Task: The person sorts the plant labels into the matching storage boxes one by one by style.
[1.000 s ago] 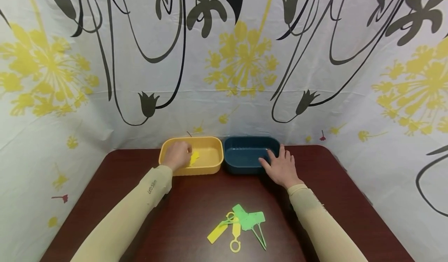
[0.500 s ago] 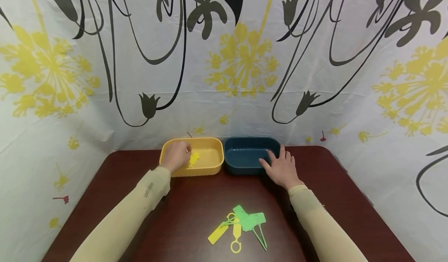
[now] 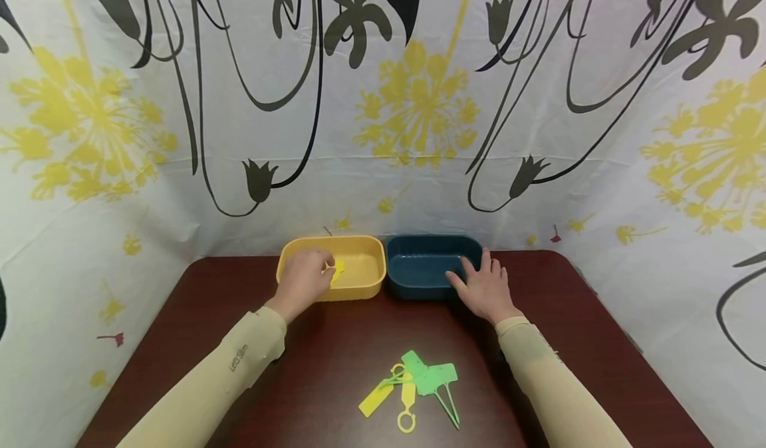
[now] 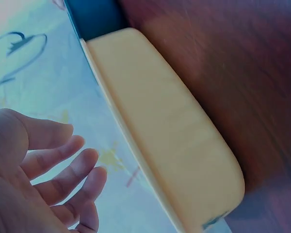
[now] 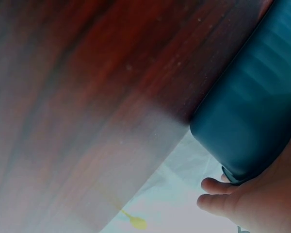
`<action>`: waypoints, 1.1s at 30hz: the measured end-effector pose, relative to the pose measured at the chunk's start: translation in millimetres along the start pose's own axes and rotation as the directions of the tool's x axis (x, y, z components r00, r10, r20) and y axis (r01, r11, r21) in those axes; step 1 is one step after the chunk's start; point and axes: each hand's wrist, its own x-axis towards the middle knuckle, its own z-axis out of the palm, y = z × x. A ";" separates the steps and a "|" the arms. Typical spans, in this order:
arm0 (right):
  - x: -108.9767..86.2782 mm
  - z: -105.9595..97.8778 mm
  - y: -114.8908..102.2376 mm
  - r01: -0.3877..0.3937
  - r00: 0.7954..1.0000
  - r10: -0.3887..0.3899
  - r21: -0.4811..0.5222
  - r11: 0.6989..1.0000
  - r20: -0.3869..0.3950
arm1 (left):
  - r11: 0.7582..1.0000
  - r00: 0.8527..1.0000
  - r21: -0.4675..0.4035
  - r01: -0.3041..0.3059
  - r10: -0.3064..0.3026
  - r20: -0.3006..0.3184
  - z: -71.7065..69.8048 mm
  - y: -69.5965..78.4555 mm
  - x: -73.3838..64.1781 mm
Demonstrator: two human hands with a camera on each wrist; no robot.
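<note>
Over the left end of the yellow tray (image 3: pixel 353 294), my left hand (image 3: pixel 302 279) hovers with loosely bent fingers. Nothing sits between thumb and fingers (image 4: pixel 77 165) in the left wrist view. Beside that hand, inside the tray, lies a small yellow plastic piece (image 3: pixel 338 270), partly hidden by it. My right hand (image 3: pixel 486 288) rests at the right end of the dark blue tray (image 3: pixel 419 292), fingers spread over its rim. From the right wrist, the hand is seen against the tray's outer corner. Nearer me lie green plastic tags (image 3: pixel 433 378) with thin tails, overlapping yellow plastic tags (image 3: pixel 407 398).
Both trays stand side by side at the back of the dark red-brown table (image 3: pixel 335 361). A patterned white cloth (image 3: pixel 359 195) hangs directly behind them and along both sides.
My left hand has drawn slightly back toward me, its fingers loosening above the yellow tray. The right hand stays at the blue tray, and the loose tags lie as before.
</note>
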 end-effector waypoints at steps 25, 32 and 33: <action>0.1 3.3 0.7 0.001 1.000 -0.001 0.027 1.000 0.006 | 0.984 0.985 0.047 -0.171 0.170 0.031 1.5 68.3 -76.7; 2.0 0.9 1.0 0.004 1.000 -0.004 0.020 1.000 0.008 | 0.984 0.973 -0.003 -0.176 0.175 0.152 0.0 78.0 -81.7; 2.3 0.3 1.1 0.006 1.000 -0.007 0.017 1.000 0.009 | 0.984 0.969 -0.014 -0.177 0.176 0.173 0.2 79.6 -82.6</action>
